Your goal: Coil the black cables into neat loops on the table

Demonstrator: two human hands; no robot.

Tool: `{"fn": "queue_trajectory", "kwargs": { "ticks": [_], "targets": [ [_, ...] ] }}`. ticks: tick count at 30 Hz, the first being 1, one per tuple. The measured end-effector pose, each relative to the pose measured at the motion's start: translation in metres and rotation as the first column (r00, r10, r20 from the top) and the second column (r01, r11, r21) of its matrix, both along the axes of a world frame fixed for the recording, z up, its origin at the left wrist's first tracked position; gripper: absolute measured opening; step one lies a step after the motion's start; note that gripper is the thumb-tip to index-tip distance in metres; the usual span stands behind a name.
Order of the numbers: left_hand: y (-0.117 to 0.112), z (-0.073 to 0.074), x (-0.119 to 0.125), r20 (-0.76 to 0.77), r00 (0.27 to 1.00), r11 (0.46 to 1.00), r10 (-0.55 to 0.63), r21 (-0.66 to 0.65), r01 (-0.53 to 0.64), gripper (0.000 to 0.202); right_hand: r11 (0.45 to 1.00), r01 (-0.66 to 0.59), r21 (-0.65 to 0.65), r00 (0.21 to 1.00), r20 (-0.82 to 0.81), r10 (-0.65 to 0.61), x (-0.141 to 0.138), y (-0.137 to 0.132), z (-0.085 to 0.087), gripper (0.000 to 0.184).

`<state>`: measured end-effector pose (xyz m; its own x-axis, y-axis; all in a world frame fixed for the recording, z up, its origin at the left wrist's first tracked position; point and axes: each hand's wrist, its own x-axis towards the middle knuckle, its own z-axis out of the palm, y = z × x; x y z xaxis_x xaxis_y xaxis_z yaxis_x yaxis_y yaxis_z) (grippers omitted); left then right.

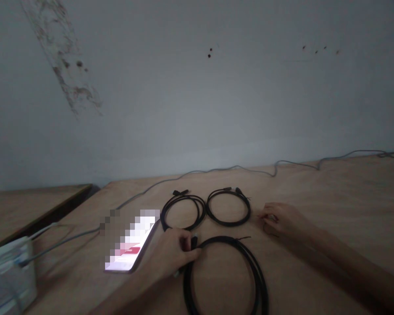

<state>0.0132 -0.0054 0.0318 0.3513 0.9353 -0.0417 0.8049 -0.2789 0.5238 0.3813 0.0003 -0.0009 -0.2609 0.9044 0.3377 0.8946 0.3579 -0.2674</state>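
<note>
Low on the tabletop [348, 188], the left hand [174, 256] grips the nearest coil of black cable [223, 238], its fingers [188, 247] curled closed over the coil's upper left side, right beside a black plug [195, 241]. Thin wire ends stick out from the top of that coil. The right hand [282, 221] rests on the wood to the right, its fingers [265, 216] loosely curled and close together, just beside a second coil of black cable [228, 224]; whether they pinch anything small, I cannot tell. That second coil lies flat beyond the held one, next to a third coil of black cable [184, 197], the two almost touching. A smartphone [131, 243] with a blurred, lit screen lies at an angle just left of the left hand. Behind it, a grey cable [236, 166] runs along the far edge of the tabletop and on toward a white box [9, 275] at the lower left, beside a lower wooden surface [36, 210]. A stained white wall [197, 87] rises behind.
</note>
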Motion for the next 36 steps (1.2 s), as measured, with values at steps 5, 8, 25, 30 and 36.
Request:
{"fn": "queue_trajectory", "kwargs": {
  "ticks": [5,8,25,30,36],
  "targets": [
    [-0.001,0.002,0.000,-0.084,0.996,0.996,0.006,0.094,0.002,0.029,0.999,0.022,0.024,1.000,0.014,-0.022,0.004,0.000,0.009,0.025],
    [-0.004,0.001,-0.004,-0.143,0.990,0.985,0.016,0.172,0.009,0.027,0.999,0.020,0.040,0.999,0.025,-0.021,0.011,0.002,0.014,0.030],
    [-0.004,0.006,0.001,0.006,0.953,0.922,-0.302,0.256,0.290,0.022,0.991,0.028,0.134,0.997,-0.077,-0.018,0.030,0.006,0.012,0.024],
    [-0.003,0.003,0.000,-0.069,0.956,0.923,-0.286,0.249,0.294,0.028,0.994,0.022,0.109,0.999,-0.052,-0.017,0.030,0.004,0.013,0.023],
    [0.000,0.003,-0.003,-0.187,0.959,0.920,-0.213,0.292,0.261,0.033,0.995,-0.038,0.089,0.995,-0.092,0.046,0.026,0.003,0.012,0.023]
  ]
}}
